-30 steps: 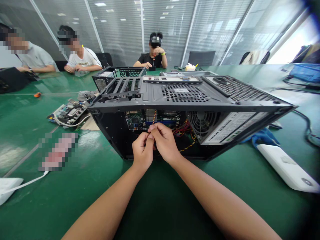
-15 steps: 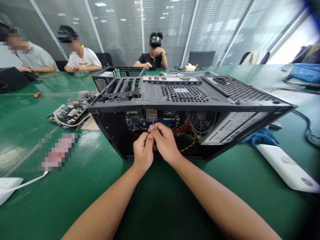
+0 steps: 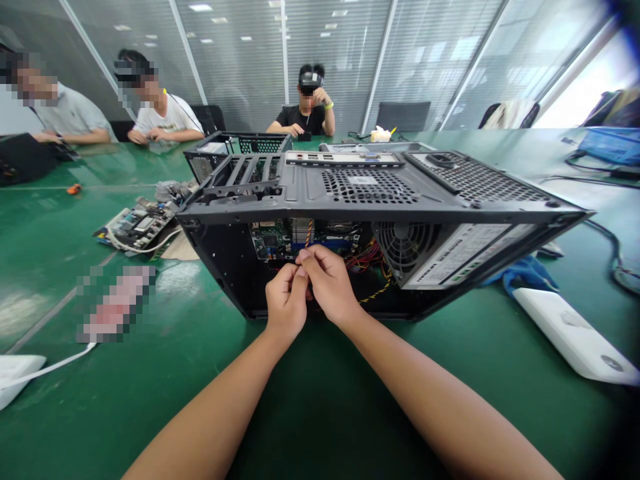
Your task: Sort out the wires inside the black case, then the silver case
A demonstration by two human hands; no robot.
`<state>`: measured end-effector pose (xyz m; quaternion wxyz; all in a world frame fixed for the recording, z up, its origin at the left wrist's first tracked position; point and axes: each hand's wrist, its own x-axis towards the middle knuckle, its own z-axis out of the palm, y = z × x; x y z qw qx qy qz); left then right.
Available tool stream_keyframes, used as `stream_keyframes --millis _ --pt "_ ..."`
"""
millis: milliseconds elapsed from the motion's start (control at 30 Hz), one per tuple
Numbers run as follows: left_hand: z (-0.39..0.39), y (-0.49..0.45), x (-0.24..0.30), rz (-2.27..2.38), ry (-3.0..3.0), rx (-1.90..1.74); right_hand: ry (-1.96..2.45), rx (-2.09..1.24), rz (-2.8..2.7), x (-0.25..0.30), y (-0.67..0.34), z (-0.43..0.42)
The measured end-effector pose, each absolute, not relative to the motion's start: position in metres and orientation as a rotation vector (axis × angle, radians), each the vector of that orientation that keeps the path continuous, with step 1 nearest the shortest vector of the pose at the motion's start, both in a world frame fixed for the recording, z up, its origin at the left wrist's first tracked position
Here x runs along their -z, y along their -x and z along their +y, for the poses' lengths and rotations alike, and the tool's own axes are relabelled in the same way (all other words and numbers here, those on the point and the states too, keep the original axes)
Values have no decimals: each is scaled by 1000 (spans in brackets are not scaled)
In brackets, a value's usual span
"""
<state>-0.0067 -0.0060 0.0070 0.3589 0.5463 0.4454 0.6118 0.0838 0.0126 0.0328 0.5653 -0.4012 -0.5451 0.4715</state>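
Note:
A black computer case point(image 3: 305, 197) rests on the green table with its open side towards me. Inside it show a motherboard point(image 3: 270, 241), a power supply point(image 3: 445, 257) with a round fan grille, and a bundle of coloured wires point(image 3: 367, 259). A thin twisted cable point(image 3: 309, 232), orange and dark, runs down from the board to my fingertips. My right hand point(image 3: 327, 283) is closed in a pinch on it. My left hand point(image 3: 286, 297) pinches close against the right one at the same spot. The cable's end is hidden by my fingers.
At the left lie a loose circuit board point(image 3: 140, 223) with cables and a blurred-out flat device point(image 3: 120, 303) on a white cord. A white power bank-like block point(image 3: 575, 337) and blue cloth point(image 3: 533, 275) are at the right. Several people sit across the table point(image 3: 210, 400).

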Motion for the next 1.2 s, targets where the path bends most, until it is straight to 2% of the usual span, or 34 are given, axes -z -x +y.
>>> stream_keyframes --millis 1200 --pt "-6 6 -7 1152 -1405 -1588 961 -1081 -1289 -30 -83 13"
